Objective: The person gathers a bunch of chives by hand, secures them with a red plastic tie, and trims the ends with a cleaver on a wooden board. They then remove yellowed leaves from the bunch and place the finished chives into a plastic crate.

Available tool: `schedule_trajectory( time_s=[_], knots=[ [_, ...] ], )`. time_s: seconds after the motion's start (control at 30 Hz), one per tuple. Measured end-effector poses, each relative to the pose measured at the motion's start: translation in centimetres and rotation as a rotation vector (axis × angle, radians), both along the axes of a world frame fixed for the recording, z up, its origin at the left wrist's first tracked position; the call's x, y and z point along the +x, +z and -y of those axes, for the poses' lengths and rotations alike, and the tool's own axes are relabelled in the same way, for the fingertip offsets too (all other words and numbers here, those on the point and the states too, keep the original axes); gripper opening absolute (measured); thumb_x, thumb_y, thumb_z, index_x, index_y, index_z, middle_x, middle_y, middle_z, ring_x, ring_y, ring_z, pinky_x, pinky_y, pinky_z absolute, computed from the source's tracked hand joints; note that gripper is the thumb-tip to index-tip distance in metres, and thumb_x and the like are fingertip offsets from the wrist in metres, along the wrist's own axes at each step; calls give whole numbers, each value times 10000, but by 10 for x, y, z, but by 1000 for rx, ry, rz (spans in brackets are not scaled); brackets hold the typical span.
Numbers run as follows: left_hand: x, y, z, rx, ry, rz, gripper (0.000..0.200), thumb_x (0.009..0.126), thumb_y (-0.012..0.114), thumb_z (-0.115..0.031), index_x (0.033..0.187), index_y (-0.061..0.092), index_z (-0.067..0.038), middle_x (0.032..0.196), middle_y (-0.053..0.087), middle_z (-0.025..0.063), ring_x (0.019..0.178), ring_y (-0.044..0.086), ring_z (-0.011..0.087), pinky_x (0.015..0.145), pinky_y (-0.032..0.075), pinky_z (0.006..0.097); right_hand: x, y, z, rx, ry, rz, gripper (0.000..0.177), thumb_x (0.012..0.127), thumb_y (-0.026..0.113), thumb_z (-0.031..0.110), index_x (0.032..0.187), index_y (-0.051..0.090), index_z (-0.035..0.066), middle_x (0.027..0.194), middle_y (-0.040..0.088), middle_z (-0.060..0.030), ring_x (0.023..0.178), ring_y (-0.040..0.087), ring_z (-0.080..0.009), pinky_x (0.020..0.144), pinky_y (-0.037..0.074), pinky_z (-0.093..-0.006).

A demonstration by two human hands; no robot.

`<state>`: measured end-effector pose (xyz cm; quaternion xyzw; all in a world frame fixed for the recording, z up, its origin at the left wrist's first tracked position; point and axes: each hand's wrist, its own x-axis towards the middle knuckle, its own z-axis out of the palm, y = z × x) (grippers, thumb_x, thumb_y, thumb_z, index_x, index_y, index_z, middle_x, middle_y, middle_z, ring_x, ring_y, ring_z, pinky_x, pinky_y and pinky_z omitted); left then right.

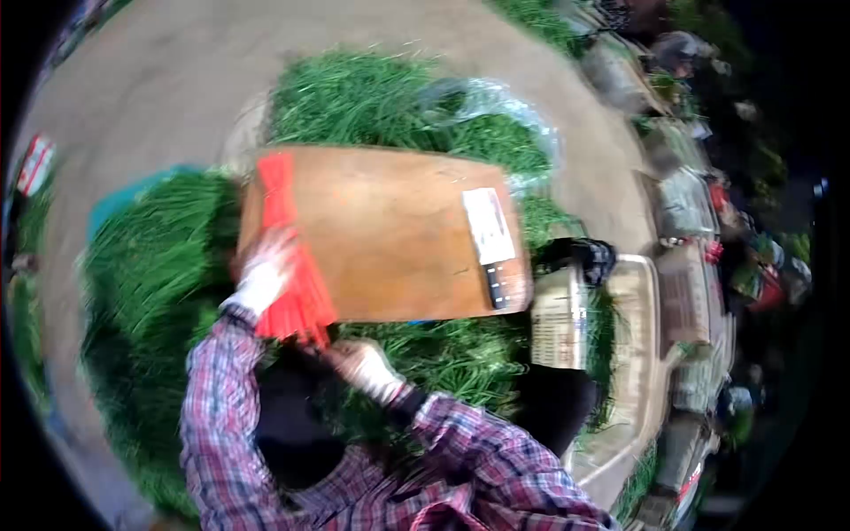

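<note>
Lays the left hand (267, 265) over the middle of the red strips (305, 296), fingers loosely bent, too blurred to tell how firmly. Has the right hand (361, 365) at their fanned near end, fingers curled in; cannot tell whether pinching any. Has the bundle lengthwise along the left side of the worktop (390, 230), overhanging the near edge, close to green stalks (159, 257). Seems light, thin and limp, perhaps slippery, likelier to splay than snap. Best grasped across the gathered middle, not by loose ends.
</note>
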<state>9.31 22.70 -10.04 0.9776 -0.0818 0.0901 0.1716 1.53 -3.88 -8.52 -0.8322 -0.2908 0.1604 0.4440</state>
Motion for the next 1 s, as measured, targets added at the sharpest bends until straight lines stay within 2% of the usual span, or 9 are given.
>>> schedule_trajectory(
  time_s=[0.03,0.07,0.13,0.2,0.4,0.53,0.73,0.87,1.0],
  knots=[
    [2,3,1,74,21,19,356,895,574,-222,1209,617,-59,1390,501,119,1335,395,347,1134,309,445,-4,21,7,-35,-189,-565,239,879,590,279,906,677,58,761,645,-175,706,630,-352,655,500,-433],
    [1,-12,-6,31,-4,-4,380,891,576,-221,1233,603,-57,1423,463,124,1350,367,355,1137,298,447,-4,-3,34,26,-7,-359,256,888,599,284,884,654,34,690,618,-135,630,609,-287,601,482,-401],
    [2,-19,-14,23,19,-137,410,850,596,-203,1229,597,-46,1419,444,132,1370,320,366,1131,291,470,-10,55,58,-1,-308,-982,217,908,595,239,881,654,31,665,573,-33,545,521,-121,486,422,-288],
    [3,-25,-14,4,52,-166,439,819,618,-235,1220,604,-58,1418,445,131,1361,332,360,1125,292,482,-10,94,108,165,-405,-1134,255,927,578,280,817,625,55,638,508,17,547,489,-93,493,390,-259],
    [16,32,17,130,106,-244,620,789,675,-389,1324,550,-101,1475,405,137,1406,287,353,1155,219,530,-30,176,231,661,-748,-955,192,888,597,242,819,589,63,643,510,0,528,459,-98,479,344,-235],
    [28,74,70,-174,-127,-278,807,778,707,-458,1415,429,-48,1496,356,228,1387,331,388,1139,301,451,-39,197,265,961,-487,-881,159,870,597,196,785,556,67,654,517,-20,532,459,-127,498,352,-261],
    [-40,191,206,-1493,-716,-629,807,902,627,-475,1479,320,-1,1478,414,146,1399,354,283,1113,346,388,-53,220,287,576,-312,-900,160,878,604,190,825,629,41,722,594,-20,550,502,-93,513,389,-226],
    [-59,212,228,-1455,-618,-425,801,923,530,-575,1442,373,15,1442,445,188,1374,386,300,1134,287,477,-56,236,318,289,-273,-850,175,860,631,186,799,652,22,686,602,-25,543,508,-86,499,382,-226],
    [-72,219,238,-1498,-316,-428,562,969,507,-490,1120,658,30,1131,672,127,1071,617,231,1002,442,382,-49,249,343,140,-243,-773,225,867,661,237,777,659,31,644,582,-2,510,493,-85,482,371,-237]
  ],
)
